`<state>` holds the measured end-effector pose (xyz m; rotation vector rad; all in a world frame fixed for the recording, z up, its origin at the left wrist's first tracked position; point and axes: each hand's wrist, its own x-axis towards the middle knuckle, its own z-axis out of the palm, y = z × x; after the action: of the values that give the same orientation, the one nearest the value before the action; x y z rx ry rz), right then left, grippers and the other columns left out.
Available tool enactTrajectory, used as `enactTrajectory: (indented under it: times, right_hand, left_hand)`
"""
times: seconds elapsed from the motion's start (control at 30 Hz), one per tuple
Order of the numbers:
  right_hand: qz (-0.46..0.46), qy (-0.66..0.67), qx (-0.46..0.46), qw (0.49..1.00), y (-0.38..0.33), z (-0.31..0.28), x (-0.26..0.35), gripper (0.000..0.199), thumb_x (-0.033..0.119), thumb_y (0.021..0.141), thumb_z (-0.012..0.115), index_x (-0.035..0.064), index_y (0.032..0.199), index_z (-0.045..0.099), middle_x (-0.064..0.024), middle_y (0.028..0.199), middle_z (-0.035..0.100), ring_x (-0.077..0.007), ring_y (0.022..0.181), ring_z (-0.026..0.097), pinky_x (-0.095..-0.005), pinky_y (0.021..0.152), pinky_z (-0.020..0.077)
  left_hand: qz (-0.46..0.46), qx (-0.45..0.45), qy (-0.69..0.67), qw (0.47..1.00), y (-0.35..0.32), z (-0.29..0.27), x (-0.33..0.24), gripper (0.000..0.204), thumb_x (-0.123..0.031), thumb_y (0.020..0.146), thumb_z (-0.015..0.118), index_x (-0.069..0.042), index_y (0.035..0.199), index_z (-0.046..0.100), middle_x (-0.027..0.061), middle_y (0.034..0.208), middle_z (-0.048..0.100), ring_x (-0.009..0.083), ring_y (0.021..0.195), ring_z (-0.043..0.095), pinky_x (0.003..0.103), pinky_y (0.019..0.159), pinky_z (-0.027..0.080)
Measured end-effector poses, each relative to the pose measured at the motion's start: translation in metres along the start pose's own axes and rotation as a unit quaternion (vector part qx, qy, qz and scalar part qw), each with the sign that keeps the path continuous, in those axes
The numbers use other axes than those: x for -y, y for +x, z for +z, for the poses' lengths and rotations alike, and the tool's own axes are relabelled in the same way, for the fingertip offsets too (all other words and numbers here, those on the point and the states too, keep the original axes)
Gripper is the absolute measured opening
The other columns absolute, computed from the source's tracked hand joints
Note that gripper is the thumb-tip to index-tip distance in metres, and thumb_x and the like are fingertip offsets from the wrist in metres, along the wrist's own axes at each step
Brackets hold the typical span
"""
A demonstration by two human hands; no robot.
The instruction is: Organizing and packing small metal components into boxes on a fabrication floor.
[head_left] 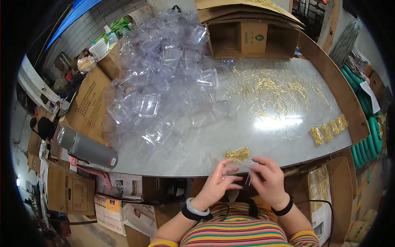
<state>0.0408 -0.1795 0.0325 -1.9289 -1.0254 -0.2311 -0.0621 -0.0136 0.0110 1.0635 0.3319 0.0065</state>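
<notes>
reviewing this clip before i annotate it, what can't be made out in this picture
In the head view:
- Thin piece between the left hand and right hand: blurred and partly covered by fingers; shape unclear.
- Loose gold wire pieces: too small and tangled to count.
- Clear plastic packaging shells: overlapping and glare-streaked; lower ones hidden by upper ones.
- Striped shirt: cut off by the lower edge.

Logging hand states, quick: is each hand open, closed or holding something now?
Left hand: fingers partly curled; grip can't be told.
Right hand: fingers curled near a thin, pale strand; grip can't be told.
</notes>
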Motion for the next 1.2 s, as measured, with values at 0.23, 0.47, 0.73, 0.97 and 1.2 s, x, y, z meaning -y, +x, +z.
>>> enactTrajectory:
  times: [0.23,0.47,0.73,0.97,1.2]
  right_hand:
    - [-0.087,-0.041,-0.040,0.995,0.000,0.011,0.005,0.018,0.005,0.070,0.077,0.0054,0.084,0.066,-0.0104,0.111,0.066,-0.0305,0.104,0.060,-0.0423,0.086,0.0502]
    - [-0.204,-0.055,0.067,0.975,0.003,-0.002,0.008,0.022,0.005,0.070,0.076,0.0066,0.089,0.064,-0.0088,0.108,0.065,-0.0282,0.101,0.061,-0.0421,0.085,0.0510]
    - [-0.038,-0.005,0.062,0.997,0.006,0.003,-0.011,0.028,0.005,0.077,0.074,0.0052,0.104,0.067,-0.0126,0.113,0.065,-0.0318,0.106,0.061,-0.0450,0.089,0.0499]
    - [-0.127,-0.128,0.131,0.975,0.028,0.032,-0.030,0.040,0.000,0.084,0.062,0.0017,0.123,0.058,-0.0147,0.128,0.059,-0.0347,0.125,0.052,-0.0405,0.102,0.0462]
    - [-0.083,-0.120,0.109,0.983,0.025,0.036,-0.033,0.043,-0.002,0.078,0.059,0.0019,0.120,0.059,-0.0123,0.122,0.059,-0.0332,0.121,0.054,-0.0402,0.100,0.0478]
  left_hand:
    - [0.099,0.082,0.252,0.959,-0.009,0.014,0.002,0.052,0.002,0.098,0.043,-0.002,0.146,0.025,0.0196,0.132,0.051,0.0204,0.118,0.057,0.035,0.095,0.053]
    - [-0.013,0.024,-0.001,1.000,-0.017,-0.006,0.008,0.049,0.001,0.099,0.040,-0.002,0.145,0.025,0.0221,0.134,0.048,0.0281,0.115,0.061,0.038,0.092,0.055]
    - [0.019,-0.037,-0.034,0.999,-0.029,-0.013,-0.007,0.049,0.003,0.097,0.044,-0.005,0.143,0.028,0.0186,0.136,0.047,0.0324,0.118,0.060,0.043,0.094,0.055]
    - [0.056,-0.106,-0.096,0.988,-0.028,-0.008,-0.014,0.047,0.003,0.096,0.045,-0.004,0.140,0.030,0.0209,0.140,0.042,0.0345,0.127,0.052,0.049,0.096,0.055]
    - [0.024,-0.071,-0.115,0.991,-0.008,-0.006,-0.007,0.045,0.000,0.098,0.046,-0.003,0.140,0.032,0.0216,0.138,0.046,0.0329,0.126,0.052,0.049,0.097,0.054]
